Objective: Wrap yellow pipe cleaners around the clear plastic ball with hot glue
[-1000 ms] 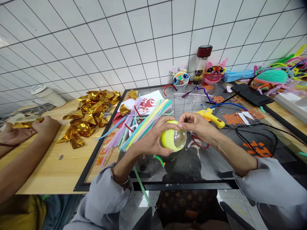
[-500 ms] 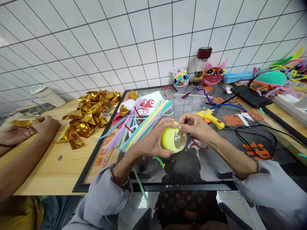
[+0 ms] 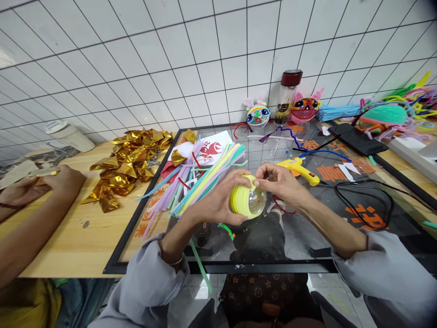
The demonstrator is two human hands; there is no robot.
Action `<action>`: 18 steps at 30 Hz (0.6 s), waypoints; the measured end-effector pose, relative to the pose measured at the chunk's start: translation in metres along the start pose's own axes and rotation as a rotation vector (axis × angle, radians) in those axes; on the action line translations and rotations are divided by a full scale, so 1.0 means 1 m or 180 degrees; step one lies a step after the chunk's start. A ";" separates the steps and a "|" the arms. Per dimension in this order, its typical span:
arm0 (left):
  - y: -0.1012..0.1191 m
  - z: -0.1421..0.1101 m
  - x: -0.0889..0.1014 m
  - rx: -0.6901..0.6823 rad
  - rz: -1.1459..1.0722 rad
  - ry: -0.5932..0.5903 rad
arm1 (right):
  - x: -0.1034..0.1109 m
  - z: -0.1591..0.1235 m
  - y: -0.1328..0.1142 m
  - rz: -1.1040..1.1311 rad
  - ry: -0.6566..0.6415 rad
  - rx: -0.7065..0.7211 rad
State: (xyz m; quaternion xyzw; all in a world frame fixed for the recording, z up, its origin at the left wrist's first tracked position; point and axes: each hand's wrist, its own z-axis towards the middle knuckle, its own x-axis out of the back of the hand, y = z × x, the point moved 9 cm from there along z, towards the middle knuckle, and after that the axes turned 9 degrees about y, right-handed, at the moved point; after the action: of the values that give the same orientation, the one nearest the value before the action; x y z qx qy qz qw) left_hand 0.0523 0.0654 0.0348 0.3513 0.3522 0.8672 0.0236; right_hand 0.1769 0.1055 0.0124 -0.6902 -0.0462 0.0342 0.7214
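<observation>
Ball (image 3: 248, 197): clear sphere, held over the dark panel (image 3: 300, 237), short of its middle; round, so we read no long axis.
Yellow winding (image 3: 240, 200): covers the ball's left side, bands running roughly top to bottom; the bare clear side points right.
Left hand (image 3: 221, 198): gripping the ball from the left, fingers over the top, thumb underneath.
Right hand (image 3: 278, 180): thumb and forefinger pinched together at the winding's upper edge; we cannot tell what lies between the tips.
Near edge: black frame (image 3: 239, 268) well below the ball, mostly bare panel between; a green strand (image 3: 200, 264) overhangs it left of the ball.
Right side: red loop (image 3: 289, 212) just beside the ball; glue gun (image 3: 297, 167) just beyond the right hand, cutting the room there.
Left side: strand bundle (image 3: 205, 180) close against the left hand, little room that way.
Far edge: two decorated balls (image 3: 257, 114) and a bottle (image 3: 286, 102) by the wall, well apart from the ball.
Change, against one second ago: ball and both hands nearly as they were; in the co-worker's hands (image 3: 64, 182), at far left, we now see less gold.
</observation>
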 end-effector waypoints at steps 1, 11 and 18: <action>0.000 0.000 0.000 -0.0027 0.0005 -0.0001 | 0.000 0.000 0.000 0.0002 -0.0005 0.0011; 0.001 -0.001 0.000 0.0027 0.0092 -0.0009 | 0.000 0.000 -0.001 -0.0072 -0.0045 0.0164; 0.004 0.000 0.000 0.0007 0.0090 0.0037 | 0.000 0.000 0.000 -0.0081 0.0008 0.0137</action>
State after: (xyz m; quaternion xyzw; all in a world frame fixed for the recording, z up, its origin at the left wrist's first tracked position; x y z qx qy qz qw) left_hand 0.0533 0.0628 0.0377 0.3512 0.3483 0.8690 0.0089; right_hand 0.1769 0.1060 0.0128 -0.6739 -0.0534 0.0251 0.7365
